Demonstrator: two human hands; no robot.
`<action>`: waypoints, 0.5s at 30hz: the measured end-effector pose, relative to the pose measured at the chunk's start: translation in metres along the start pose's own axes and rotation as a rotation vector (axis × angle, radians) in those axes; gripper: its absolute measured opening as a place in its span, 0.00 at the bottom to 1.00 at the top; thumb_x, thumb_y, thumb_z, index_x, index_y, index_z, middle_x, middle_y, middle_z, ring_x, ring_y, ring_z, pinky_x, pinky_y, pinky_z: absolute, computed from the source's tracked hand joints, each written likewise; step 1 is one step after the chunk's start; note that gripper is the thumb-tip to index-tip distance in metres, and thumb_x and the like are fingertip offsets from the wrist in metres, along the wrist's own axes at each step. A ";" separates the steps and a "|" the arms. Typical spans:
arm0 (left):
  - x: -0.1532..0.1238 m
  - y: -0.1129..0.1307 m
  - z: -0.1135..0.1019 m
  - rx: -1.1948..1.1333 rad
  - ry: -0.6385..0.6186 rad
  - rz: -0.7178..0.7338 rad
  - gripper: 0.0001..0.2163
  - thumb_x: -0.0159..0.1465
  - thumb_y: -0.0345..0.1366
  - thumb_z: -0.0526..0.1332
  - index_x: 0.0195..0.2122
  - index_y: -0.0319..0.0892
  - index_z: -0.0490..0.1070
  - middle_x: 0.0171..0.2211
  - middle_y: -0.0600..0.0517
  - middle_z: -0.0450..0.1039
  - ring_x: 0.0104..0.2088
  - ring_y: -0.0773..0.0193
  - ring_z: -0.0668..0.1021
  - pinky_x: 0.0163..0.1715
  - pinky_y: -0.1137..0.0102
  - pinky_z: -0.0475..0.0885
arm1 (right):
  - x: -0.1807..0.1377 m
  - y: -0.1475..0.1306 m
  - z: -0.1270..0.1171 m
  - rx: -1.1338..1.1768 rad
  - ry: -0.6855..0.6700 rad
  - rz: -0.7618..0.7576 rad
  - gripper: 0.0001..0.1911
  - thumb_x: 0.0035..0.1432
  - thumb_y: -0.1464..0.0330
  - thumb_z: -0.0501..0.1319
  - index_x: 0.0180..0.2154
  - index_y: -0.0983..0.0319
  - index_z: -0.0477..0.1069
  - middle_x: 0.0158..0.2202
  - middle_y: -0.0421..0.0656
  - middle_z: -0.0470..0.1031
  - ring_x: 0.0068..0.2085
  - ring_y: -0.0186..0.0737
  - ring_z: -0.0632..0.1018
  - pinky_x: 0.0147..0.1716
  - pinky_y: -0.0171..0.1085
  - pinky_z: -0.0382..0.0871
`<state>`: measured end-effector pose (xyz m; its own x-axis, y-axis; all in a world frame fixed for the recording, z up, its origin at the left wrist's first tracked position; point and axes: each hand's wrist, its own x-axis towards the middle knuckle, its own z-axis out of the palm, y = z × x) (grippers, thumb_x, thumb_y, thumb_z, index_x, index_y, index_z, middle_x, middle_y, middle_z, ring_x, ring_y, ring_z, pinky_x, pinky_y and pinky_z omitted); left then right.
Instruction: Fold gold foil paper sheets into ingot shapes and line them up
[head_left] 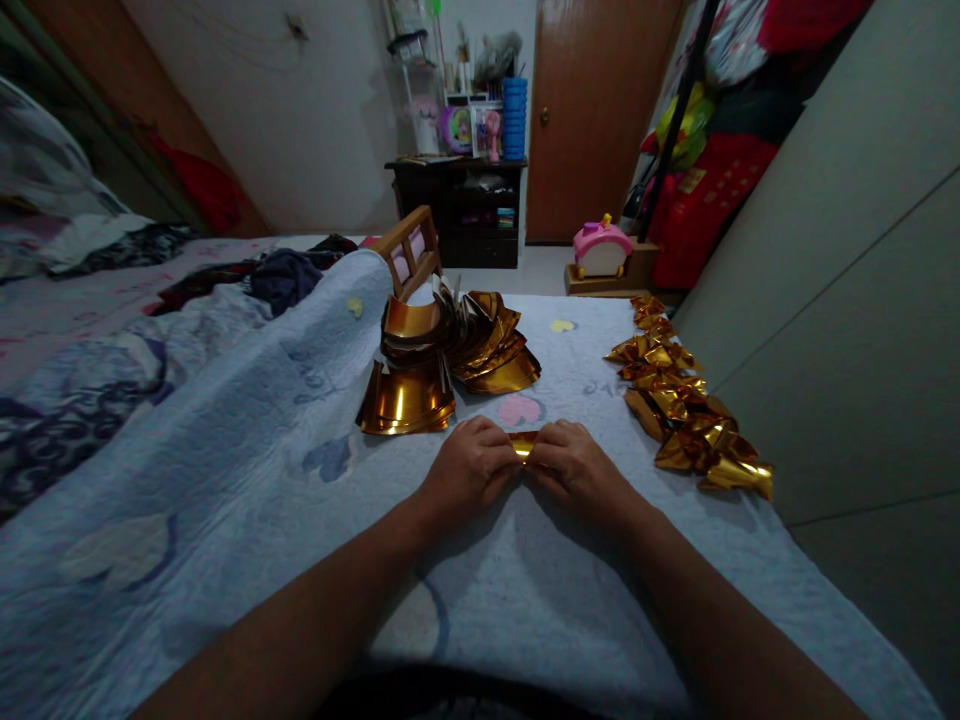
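A small piece of gold foil paper (pixel 523 450) is pinched between both my hands, above the quilt. My left hand (pixel 471 462) grips its left end and my right hand (pixel 570 460) its right end, fingers curled and knuckles up. Most of the sheet is hidden under the fingers; only a shiny strip shows between them. Just beyond my left hand lie stacks of gold foil sheets (pixel 409 397), with a fanned stack (pixel 495 350) to their right. Along the right edge of the quilt runs a row of folded gold foil pieces (pixel 682 405).
Light blue quilt (pixel 315 540) with heart patterns covers the surface, rising in a ridge on the left. Behind the stacks stands a wooden frame (pixel 411 250). A pink toy (pixel 602 250) sits past the far edge. Pale cabinet doors (pixel 847 300) line the right side.
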<state>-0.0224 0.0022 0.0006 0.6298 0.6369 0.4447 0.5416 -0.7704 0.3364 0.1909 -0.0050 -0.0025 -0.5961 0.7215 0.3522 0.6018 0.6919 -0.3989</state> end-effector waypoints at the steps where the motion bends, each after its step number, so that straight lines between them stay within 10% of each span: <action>1: 0.000 0.000 -0.002 -0.010 0.019 -0.018 0.06 0.67 0.32 0.63 0.35 0.43 0.79 0.32 0.51 0.78 0.36 0.59 0.73 0.39 0.64 0.68 | -0.001 0.002 -0.002 -0.011 0.013 -0.008 0.07 0.67 0.71 0.61 0.39 0.61 0.79 0.36 0.45 0.75 0.38 0.42 0.70 0.40 0.41 0.60; 15: 0.002 -0.008 -0.006 0.018 0.121 -0.136 0.05 0.67 0.33 0.64 0.35 0.43 0.80 0.34 0.50 0.79 0.38 0.58 0.74 0.40 0.63 0.68 | -0.009 0.032 -0.021 -0.107 0.103 0.054 0.06 0.65 0.71 0.63 0.35 0.60 0.79 0.35 0.45 0.76 0.38 0.43 0.72 0.40 0.42 0.63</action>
<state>-0.0288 0.0093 0.0039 0.4790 0.7261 0.4934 0.6276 -0.6762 0.3859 0.2269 0.0117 -0.0007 -0.5068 0.7531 0.4195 0.6883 0.6465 -0.3291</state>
